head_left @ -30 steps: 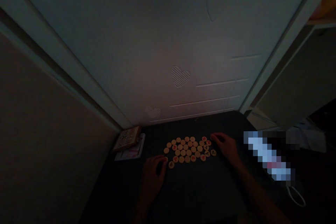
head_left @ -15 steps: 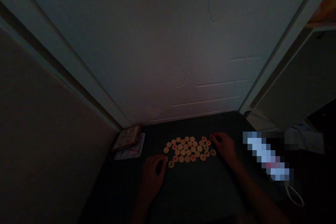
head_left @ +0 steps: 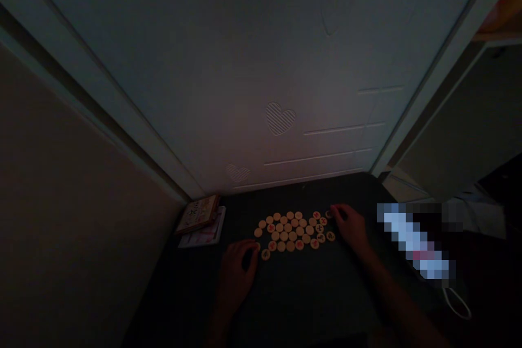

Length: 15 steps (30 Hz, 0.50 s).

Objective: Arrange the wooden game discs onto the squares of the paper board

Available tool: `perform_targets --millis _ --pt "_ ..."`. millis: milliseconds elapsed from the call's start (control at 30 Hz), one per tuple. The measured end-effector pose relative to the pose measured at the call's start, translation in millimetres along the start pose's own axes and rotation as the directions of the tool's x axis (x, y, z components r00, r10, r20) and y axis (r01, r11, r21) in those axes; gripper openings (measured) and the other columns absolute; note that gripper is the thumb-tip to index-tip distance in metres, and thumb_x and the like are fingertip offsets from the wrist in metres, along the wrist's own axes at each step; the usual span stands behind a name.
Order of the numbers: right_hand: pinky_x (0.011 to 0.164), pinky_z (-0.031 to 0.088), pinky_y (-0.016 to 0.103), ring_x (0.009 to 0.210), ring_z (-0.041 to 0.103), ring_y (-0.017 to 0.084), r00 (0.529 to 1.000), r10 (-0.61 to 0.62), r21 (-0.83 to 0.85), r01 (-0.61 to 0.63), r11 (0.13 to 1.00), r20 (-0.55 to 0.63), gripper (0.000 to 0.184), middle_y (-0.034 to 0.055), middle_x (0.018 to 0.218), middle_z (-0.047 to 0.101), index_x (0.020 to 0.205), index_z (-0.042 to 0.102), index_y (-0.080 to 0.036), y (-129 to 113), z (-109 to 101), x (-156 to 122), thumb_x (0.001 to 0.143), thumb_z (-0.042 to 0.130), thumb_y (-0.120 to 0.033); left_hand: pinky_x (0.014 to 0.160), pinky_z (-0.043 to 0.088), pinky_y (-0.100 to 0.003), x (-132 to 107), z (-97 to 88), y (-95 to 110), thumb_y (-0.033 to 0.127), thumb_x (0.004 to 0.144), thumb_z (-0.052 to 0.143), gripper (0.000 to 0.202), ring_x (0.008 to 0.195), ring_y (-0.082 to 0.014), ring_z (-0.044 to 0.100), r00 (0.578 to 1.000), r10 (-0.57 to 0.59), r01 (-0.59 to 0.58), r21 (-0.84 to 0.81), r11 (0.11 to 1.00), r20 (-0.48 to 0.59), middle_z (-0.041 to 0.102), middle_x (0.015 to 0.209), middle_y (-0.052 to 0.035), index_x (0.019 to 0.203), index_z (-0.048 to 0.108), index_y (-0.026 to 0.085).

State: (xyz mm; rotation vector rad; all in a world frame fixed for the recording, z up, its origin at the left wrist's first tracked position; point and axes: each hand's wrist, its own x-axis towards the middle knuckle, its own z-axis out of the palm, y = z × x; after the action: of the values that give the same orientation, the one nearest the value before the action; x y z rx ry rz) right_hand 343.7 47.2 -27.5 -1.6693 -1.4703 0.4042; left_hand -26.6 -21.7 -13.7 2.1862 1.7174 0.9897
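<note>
Several round wooden game discs (head_left: 292,230) lie clustered on a dark tabletop (head_left: 293,293); some show red or dark marks, most show blank faces. My left hand (head_left: 238,272) rests on the table at the cluster's lower left, fingers curled, its fingertips touching a disc (head_left: 257,247) at the edge. My right hand (head_left: 349,225) lies at the cluster's right end, fingers bent over a disc (head_left: 328,214) near the top right. The scene is very dim, so the finger detail is hard to read.
A small wooden box (head_left: 197,213) sits on a printed sheet (head_left: 205,235) at the table's back left corner. A pale wall with heart shapes (head_left: 279,117) rises right behind the table. A blurred-out patch (head_left: 416,242) and a white cord (head_left: 457,302) lie to the right.
My right hand has shifted slightly up along the right end of the disc cluster. My left hand stays where it was.
</note>
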Motion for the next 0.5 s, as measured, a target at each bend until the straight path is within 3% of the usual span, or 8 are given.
perform_targets --millis 300,500 --pt "0.078 0.055 0.039 0.087 0.072 0.028 1.0 0.015 0.052 -0.016 0.999 0.009 0.041 0.0087 0.096 0.078 0.096 0.075 -0.024 -2 -1 -2 0.094 0.05 -0.056 0.096 0.056 -0.05 -10 -10.2 4 0.033 0.092 0.063 0.026 0.112 -0.0286 0.067 0.995 0.09 -0.089 -0.022 0.996 0.052 0.071 0.119 -0.0076 0.117 0.067 0.028" --pt "0.079 0.054 0.039 0.088 0.072 0.028 1.0 0.015 0.073 -0.017 0.997 0.016 0.038 0.0087 0.097 0.078 0.096 0.075 -0.024 -3 -3 -3 0.094 0.051 -0.054 0.095 0.056 -0.05 -14 -6.5 2 0.037 0.091 0.069 0.026 0.112 -0.0293 0.067 0.995 0.093 -0.093 0.008 0.996 0.03 0.071 0.118 -0.0078 0.115 0.067 0.028"
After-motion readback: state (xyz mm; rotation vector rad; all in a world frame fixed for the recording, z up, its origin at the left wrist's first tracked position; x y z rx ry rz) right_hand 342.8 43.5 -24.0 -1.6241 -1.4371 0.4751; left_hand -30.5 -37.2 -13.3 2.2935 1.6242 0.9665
